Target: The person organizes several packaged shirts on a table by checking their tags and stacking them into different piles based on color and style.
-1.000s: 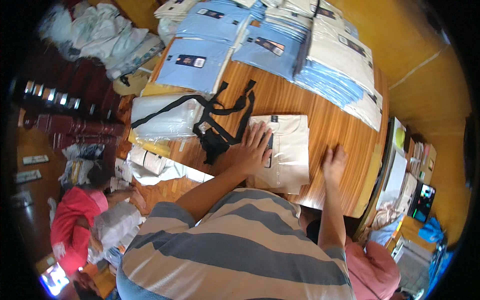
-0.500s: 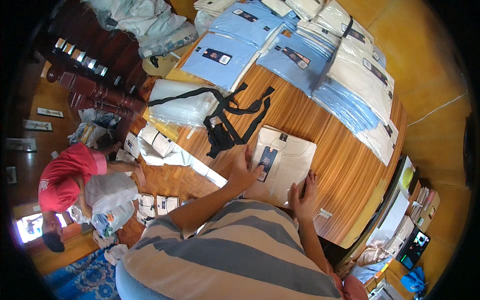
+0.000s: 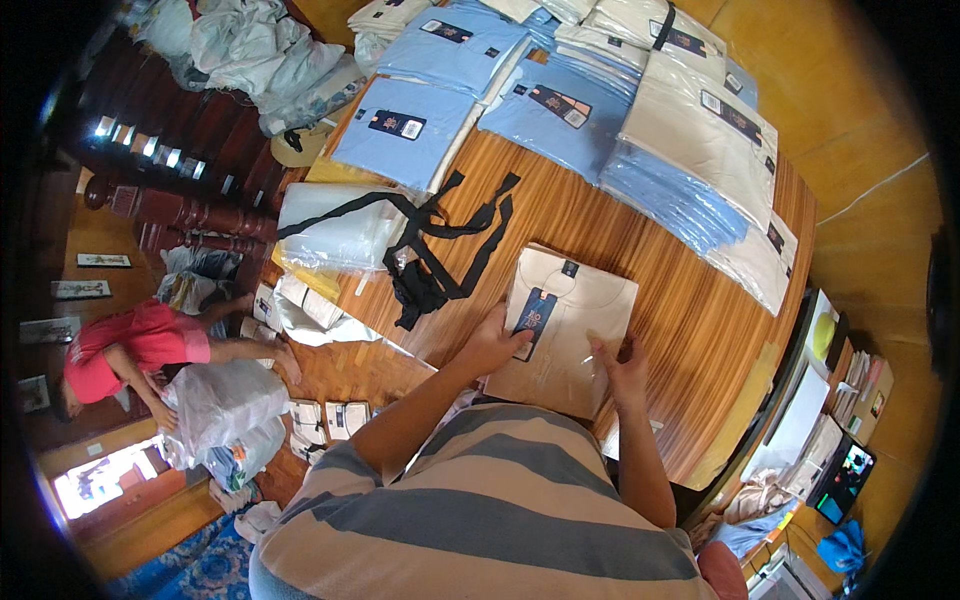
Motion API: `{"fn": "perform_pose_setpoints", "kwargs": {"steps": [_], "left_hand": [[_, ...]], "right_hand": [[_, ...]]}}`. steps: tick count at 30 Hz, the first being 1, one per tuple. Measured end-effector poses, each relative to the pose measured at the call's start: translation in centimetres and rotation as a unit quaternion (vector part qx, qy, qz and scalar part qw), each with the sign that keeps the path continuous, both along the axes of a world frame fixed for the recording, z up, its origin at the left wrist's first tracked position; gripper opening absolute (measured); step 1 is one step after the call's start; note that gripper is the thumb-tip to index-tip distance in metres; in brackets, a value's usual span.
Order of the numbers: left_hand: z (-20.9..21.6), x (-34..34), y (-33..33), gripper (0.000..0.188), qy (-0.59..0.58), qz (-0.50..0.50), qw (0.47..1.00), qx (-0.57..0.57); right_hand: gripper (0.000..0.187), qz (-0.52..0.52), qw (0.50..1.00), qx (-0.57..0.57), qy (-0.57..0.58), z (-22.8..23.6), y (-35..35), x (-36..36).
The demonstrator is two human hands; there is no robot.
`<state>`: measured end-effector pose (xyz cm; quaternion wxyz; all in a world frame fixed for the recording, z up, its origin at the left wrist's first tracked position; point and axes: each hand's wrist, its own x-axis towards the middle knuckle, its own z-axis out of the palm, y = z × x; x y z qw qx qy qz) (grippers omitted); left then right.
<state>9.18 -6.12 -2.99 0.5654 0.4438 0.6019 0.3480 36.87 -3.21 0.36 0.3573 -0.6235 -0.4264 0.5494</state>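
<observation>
Both hands flat on the bagged cream shirt: left hand at its near-left edge, right hand near-right, black straps just left.

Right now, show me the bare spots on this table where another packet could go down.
Bare wood lies right of the cream packet, up to the table edge, and between that packet and the blue stacks. The far side is crowded with stacks. Black straps and clear bags fill the left.
</observation>
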Motion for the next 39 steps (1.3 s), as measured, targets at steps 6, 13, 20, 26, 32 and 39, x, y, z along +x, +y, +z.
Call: {"fn": "perform_pose_setpoints", "kwargs": {"steps": [6, 13, 20, 26, 32, 39], "left_hand": [[0.8, 0.8, 2.2, 0.057, -0.1, 0.029, 0.987, -0.122], [2.6, 1.6, 3.1, 0.039, -0.173, 0.03, 0.973, -0.148], [1.9, 3.5, 3.8, 0.035, -0.199, -0.057, 0.957, -0.205], [1.5, 11.0, 2.8, 0.037, -0.241, -0.069, 0.941, -0.228], [0.2, 17.2, 4.1, 0.043, -0.239, -0.123, 0.955, -0.123], [-1.2, 17.6, 6.1, 0.045, -0.042, -0.19, 0.977, -0.083]], "right_hand": [[0.055, 0.064, 0.988, -0.109, -0.086, 0.3, 0.9, 2.0], [0.057, -0.087, 0.994, -0.035, -0.05, 1.9, -2.2, -0.7], [0.052, -0.193, 0.963, -0.107, 0.152, 3.3, -5.4, 2.2], [0.045, -0.2, 0.974, -0.033, 0.103, 0.9, -6.6, 9.7], [0.031, -0.069, 0.995, -0.046, -0.056, 5.0, -4.2, 20.5], [0.021, -0.028, 0.964, 0.051, -0.261, 13.5, 2.1, 31.3]]}}
